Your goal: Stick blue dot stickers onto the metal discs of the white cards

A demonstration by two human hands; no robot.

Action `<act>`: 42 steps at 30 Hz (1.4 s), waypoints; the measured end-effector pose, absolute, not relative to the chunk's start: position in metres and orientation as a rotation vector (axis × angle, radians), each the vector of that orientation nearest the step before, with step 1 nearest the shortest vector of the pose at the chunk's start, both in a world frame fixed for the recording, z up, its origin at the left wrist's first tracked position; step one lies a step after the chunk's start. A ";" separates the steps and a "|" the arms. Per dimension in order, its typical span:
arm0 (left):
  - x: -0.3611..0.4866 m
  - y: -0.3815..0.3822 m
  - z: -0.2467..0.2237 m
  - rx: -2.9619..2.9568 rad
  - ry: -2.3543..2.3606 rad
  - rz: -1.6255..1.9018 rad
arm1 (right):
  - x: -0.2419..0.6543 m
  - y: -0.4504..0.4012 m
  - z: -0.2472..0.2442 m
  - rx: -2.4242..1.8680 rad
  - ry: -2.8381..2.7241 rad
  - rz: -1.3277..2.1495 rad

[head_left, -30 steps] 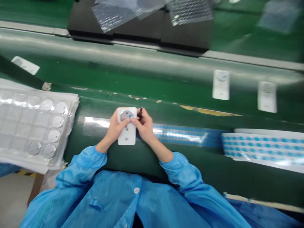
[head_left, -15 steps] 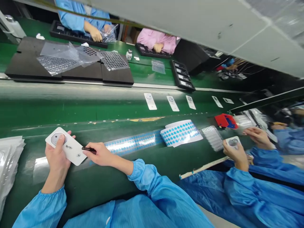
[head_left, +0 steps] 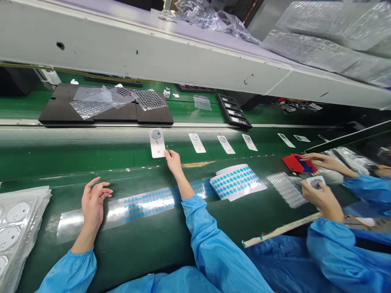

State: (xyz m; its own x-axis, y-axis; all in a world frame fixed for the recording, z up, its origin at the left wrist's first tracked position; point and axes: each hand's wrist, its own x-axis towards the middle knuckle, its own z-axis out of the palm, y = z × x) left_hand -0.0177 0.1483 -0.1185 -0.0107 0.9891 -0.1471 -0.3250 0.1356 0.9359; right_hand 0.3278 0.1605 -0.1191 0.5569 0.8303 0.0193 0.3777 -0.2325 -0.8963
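Observation:
My right hand (head_left: 173, 162) is closed around slim dark tweezers (head_left: 168, 151). Its fingertips meet the lower right corner of a white card (head_left: 158, 150), which lies on the green belt. A grey round piece with a small blue dot sits near the card's top. My left hand (head_left: 92, 201) holds nothing and hovers over the work surface, fingers loosely apart. Beneath and between my hands runs a clear strip (head_left: 146, 203) bearing blue drop-shaped stickers. White sheets (head_left: 238, 181) with rows of similar blue stickers lie to its right.
More white cards (head_left: 197, 143) lie in a row along the belt. Plastic trays of round white parts (head_left: 16, 213) stand at left. Dark foam boards (head_left: 114, 116) and a black tray (head_left: 233, 110) lie beyond, under a white overhead beam (head_left: 152, 49). A co-worker's hands (head_left: 324, 197) work at right.
The white card has gone from my left hand onto the belt, with my right hand reaching forward to it. My left hand has opened. The co-worker's far hand moved to the red holder.

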 end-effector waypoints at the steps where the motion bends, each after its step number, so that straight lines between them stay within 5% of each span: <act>1: -0.018 0.148 -0.119 0.855 1.050 1.268 | 0.331 0.159 -0.123 -1.885 -0.990 0.534; 16: -0.029 0.149 -0.121 1.349 1.192 1.095 | 0.288 0.147 -0.153 -1.808 -1.465 0.088; 23: -0.082 0.255 -0.088 1.750 1.737 0.779 | 0.291 0.141 -0.152 -1.617 -1.499 0.137; 31: -0.190 0.361 -0.057 1.522 2.484 0.315 | 0.295 0.147 -0.172 -1.594 -1.594 -0.023; 42: -0.184 0.375 -0.075 1.584 2.410 0.094 | 0.292 0.146 -0.169 -1.620 -1.482 0.028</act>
State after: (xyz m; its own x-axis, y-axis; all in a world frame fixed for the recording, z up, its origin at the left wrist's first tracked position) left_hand -0.1842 0.3750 -0.0748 -0.3746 0.9102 -0.1769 0.8937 0.4052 0.1925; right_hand 0.2916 0.1465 -0.1692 0.2777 0.7996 0.5325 0.7788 0.1371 -0.6121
